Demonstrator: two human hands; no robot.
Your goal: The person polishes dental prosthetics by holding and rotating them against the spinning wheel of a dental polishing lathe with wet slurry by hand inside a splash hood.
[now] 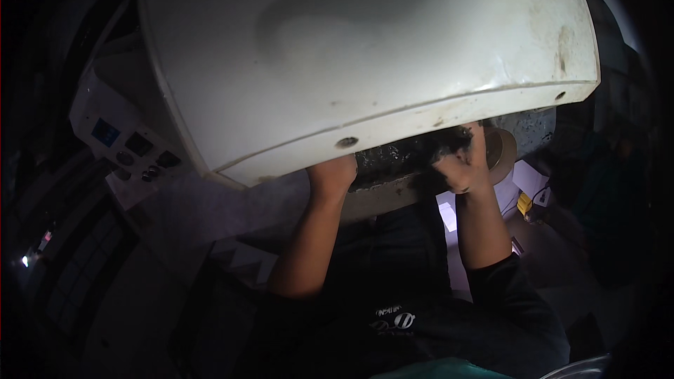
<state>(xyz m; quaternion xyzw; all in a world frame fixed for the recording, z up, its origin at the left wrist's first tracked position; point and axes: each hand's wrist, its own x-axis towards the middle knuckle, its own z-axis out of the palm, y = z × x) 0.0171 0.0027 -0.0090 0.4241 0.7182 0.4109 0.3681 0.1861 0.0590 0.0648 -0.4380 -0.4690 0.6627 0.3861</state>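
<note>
A large white curved cover hangs over both hands, its front edge hiding part of them. My left hand reaches up beneath that edge, and its fingers are out of sight. My right hand is farther right under the same edge, smudged black, with its fingers bent around a dark patch that I cannot make out. Between the hands lies a black, wet-looking mass with glinting spots, behind a grey ledge. A brownish round rim stands just right of my right hand.
At the left is a pale control panel with dials and knobs. A small yellow object with a cable lies at the right, near a white box-like piece. The surroundings are very dark.
</note>
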